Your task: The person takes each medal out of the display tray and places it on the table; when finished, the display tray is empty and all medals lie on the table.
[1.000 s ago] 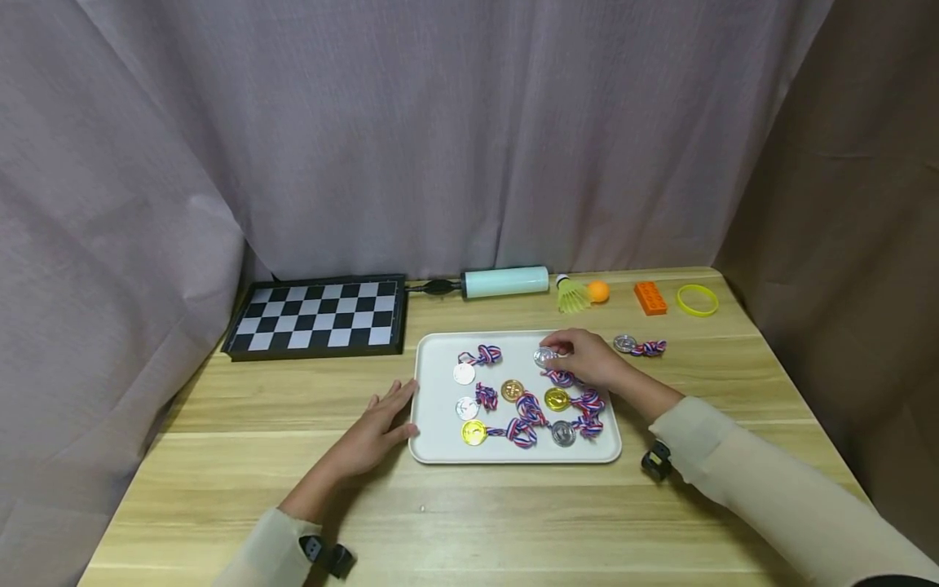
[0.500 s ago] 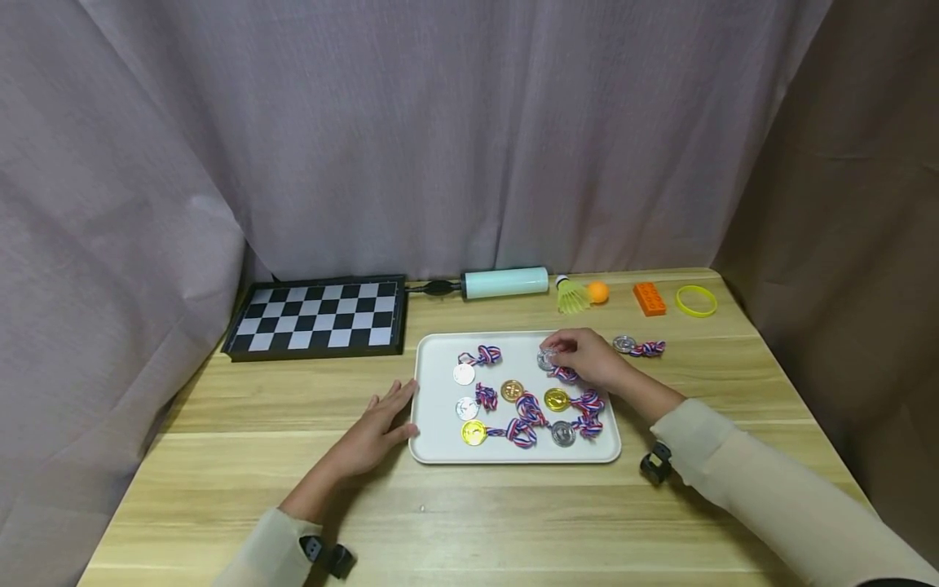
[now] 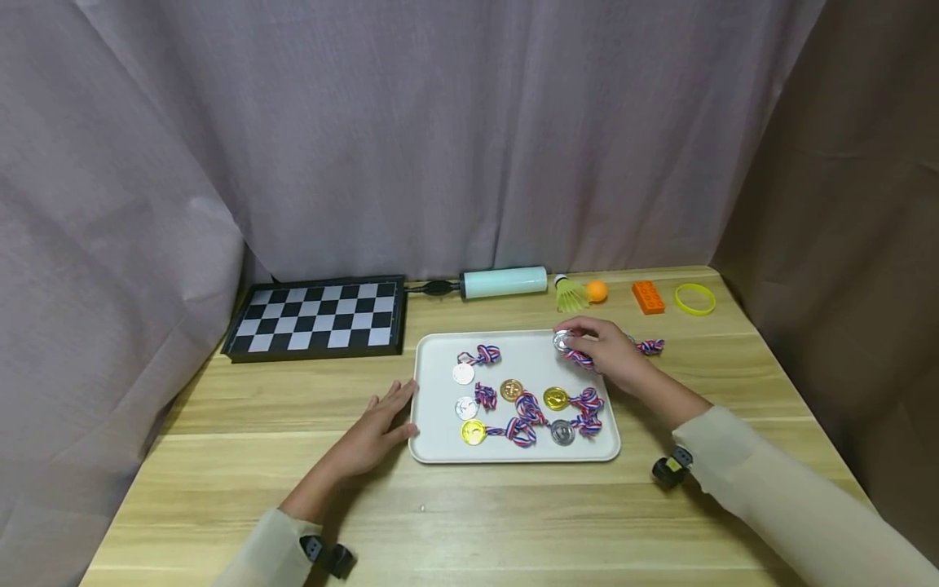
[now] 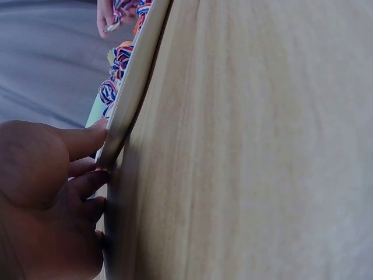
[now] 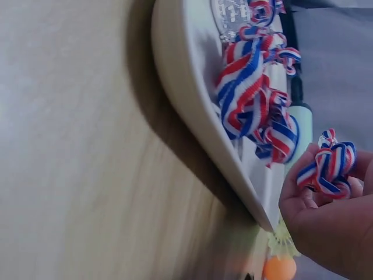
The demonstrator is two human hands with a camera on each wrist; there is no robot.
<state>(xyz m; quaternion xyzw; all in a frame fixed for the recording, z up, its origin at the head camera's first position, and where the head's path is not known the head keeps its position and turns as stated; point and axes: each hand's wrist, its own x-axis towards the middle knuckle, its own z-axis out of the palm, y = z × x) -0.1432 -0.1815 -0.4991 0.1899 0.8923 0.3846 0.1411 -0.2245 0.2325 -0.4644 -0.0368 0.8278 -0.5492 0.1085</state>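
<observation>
My right hand (image 3: 609, 352) pinches a silver medal (image 3: 562, 341) over the back right corner of a white tray (image 3: 437, 399). The medal's knotted red, white and blue ribbon (image 5: 332, 166) bunches between the fingers in the right wrist view. At the tray's left edge my left hand (image 3: 372, 432) rests with fingers extended, its thumb (image 4: 87, 140) touching the rim. Several medals lie in the tray, among them a yellow-gold medal (image 3: 473, 432), a bronze medal (image 3: 511, 390), a gold medal (image 3: 556, 398) and a dark silver medal (image 3: 562, 432).
Right of the tray lies another medal's ribbon (image 3: 650, 347), its disc mostly behind my right hand. Along the back stand a chessboard (image 3: 315, 318), a pale blue hand pump (image 3: 504, 282), a yellow shuttlecock (image 3: 570, 295), an orange ball (image 3: 597, 291), an orange brick (image 3: 649, 297) and a yellow ring (image 3: 694, 311).
My right hand has lifted the silver medal and moved it right and away from me, toward the tray's back right corner. My left hand stays at the tray's left edge.
</observation>
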